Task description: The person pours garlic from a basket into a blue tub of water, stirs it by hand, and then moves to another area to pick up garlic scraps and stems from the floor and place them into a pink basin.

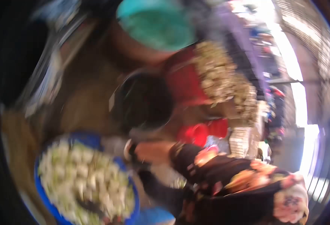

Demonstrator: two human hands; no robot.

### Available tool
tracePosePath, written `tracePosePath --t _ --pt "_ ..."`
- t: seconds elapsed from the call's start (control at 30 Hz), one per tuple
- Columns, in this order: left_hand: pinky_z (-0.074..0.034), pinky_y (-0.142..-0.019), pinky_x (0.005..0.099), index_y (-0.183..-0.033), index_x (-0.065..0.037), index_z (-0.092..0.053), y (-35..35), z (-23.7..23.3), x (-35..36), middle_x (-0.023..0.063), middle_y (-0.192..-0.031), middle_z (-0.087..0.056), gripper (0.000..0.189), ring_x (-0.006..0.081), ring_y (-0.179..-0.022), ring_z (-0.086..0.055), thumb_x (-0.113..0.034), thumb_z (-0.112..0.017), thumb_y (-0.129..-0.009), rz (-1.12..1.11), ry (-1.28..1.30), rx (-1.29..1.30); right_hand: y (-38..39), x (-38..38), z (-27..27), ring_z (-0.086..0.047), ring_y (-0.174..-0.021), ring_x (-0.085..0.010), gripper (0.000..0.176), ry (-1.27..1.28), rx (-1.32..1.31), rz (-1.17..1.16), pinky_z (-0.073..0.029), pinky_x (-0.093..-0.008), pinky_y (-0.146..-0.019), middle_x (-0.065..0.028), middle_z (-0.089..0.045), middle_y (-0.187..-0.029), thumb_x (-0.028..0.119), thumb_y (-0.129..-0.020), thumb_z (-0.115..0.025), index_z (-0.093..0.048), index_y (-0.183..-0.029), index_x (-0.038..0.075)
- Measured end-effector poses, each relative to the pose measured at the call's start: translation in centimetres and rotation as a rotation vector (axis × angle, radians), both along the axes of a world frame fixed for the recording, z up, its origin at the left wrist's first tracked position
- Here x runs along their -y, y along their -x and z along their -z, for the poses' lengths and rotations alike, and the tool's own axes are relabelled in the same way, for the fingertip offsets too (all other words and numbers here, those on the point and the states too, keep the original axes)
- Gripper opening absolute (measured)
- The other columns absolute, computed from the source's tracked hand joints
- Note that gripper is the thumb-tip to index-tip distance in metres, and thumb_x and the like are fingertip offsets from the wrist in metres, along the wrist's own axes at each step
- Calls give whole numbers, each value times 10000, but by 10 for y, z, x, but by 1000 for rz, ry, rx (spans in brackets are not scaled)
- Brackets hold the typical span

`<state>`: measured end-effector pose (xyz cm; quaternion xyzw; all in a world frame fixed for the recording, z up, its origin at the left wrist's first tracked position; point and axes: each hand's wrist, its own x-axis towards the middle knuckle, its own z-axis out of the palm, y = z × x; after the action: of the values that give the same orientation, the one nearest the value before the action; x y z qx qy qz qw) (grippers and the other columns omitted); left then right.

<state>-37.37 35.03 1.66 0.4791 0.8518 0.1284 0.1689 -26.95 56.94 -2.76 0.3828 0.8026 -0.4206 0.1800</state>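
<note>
Vegetables (86, 176), pale, fill the blue basin (136, 195), with a dark object (90, 206) over them towards its lower edge. A blurred hand (116, 147) lies near its upper right edge; fingers apart or together, side and owner cannot be told. Beyond stand a black tub (144, 99), red buckets (196, 134) and a teal basin (155, 28).

Vegetables (84, 176) lie in a tub (86, 140) near a round container (144, 99).

One blue tub (85, 141), one black tub (145, 99), two small red buckets (195, 135).
</note>
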Motion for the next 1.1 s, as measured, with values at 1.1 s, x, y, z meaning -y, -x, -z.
tracePosePath --t 1.1 --pt "-329 -840 591 -1265 -103 -421 -38 54 46 229 -1130 -497 648 424 -1109 -424 -359 -626 -707 -501 501 152 38 20 28 -541 -988 -389 375 112 -25 188 -419 -433 -823 -241 -582 -1012 272 -814 -472 -507 -1123 62"
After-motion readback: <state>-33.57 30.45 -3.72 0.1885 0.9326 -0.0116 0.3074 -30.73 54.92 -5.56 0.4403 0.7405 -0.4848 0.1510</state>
